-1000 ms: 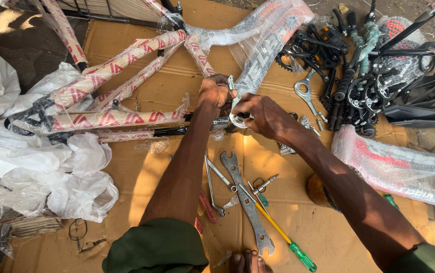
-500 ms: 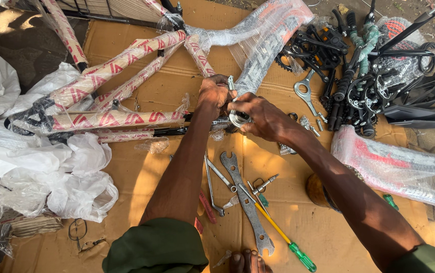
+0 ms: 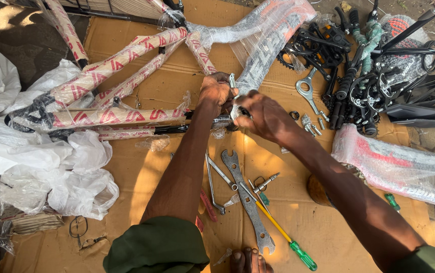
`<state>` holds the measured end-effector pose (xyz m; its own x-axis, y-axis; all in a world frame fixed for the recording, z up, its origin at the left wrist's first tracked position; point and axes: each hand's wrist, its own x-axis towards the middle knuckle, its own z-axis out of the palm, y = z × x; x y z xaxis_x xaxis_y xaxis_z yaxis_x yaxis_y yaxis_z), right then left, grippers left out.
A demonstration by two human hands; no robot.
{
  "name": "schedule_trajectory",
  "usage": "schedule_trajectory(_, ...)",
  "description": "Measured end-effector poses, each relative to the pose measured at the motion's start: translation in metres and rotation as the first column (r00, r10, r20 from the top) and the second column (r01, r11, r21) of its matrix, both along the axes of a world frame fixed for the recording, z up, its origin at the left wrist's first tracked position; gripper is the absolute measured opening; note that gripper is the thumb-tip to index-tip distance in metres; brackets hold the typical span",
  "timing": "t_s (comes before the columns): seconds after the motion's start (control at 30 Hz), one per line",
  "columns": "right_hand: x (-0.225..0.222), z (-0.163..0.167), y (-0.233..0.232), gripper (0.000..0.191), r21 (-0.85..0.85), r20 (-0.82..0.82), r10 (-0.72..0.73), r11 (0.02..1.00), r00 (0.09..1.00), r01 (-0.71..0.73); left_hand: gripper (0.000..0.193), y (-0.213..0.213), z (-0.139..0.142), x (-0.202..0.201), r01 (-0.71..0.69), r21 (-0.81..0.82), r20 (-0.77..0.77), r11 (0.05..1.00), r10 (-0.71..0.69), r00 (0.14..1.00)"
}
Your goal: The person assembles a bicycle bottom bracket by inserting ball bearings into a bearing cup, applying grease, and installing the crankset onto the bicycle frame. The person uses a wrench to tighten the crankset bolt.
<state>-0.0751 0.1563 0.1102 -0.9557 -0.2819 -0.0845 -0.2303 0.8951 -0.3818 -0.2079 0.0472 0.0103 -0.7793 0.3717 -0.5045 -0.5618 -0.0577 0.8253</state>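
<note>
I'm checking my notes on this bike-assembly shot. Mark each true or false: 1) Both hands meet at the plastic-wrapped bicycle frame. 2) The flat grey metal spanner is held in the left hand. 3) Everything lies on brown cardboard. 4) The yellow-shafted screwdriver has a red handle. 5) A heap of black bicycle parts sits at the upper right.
1) True: the left hand and right hand meet at the plastic-wrapped bicycle frame.
2) False: the flat grey metal spanner lies on the cardboard between the forearms, held by neither hand.
3) True: brown cardboard covers the ground under the things.
4) False: the yellow-shafted screwdriver has a green handle.
5) True: the heap of black bicycle parts sits at the upper right.
</note>
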Motion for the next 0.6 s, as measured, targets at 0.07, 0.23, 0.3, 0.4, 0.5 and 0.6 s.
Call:
schedule_trajectory(0.07, -0.001, -0.001, 0.000, 0.036, 0.273, 0.091, -0.213, 0.945, 0.973, 0.181, 0.053, 0.001, -0.005, -0.001, -0.004, 0.008, -0.011, 1.000, 0.004, 1.000)
schedule_trajectory(0.23, -0.003, -0.002, 0.004, 0.035, -0.022, -0.019, 0.016, 1.000, 1.000, -0.016, 0.052, 0.002, -0.008, -0.003, -0.001, 0.064, -0.020, 0.998, 0.002, 1.000)
schedule_trajectory(0.3, -0.002, -0.002, 0.005, 0.037, -0.065, -0.129, 0.058, 0.996, 0.990, -0.067, 0.050, 0.002, -0.008, -0.003, -0.016, 0.015, -0.028, 1.000, 0.017, 0.999)
schedule_trajectory(0.4, 0.001, -0.004, 0.001, 0.042, 0.005, -0.086, -0.087, 0.996, 0.992, 0.088, 0.049, 0.003, -0.008, -0.002, -0.039, 0.028, -0.008, 0.999, 0.039, 0.999)
schedule_trajectory(0.5, 0.002, -0.007, -0.003, 0.037, 0.130, 0.065, -0.282, 0.954, 0.957, 0.272, 0.048, 0.006, -0.012, -0.002, -0.059, 0.028, -0.069, 0.998, 0.061, 0.996)
schedule_trajectory(0.6, 0.002, -0.006, -0.002, 0.043, 0.117, 0.177, -0.417, 0.908, 0.891, 0.402, 0.049, 0.013, -0.018, -0.004, -0.086, -0.100, -0.363, 0.991, 0.044, 0.931)
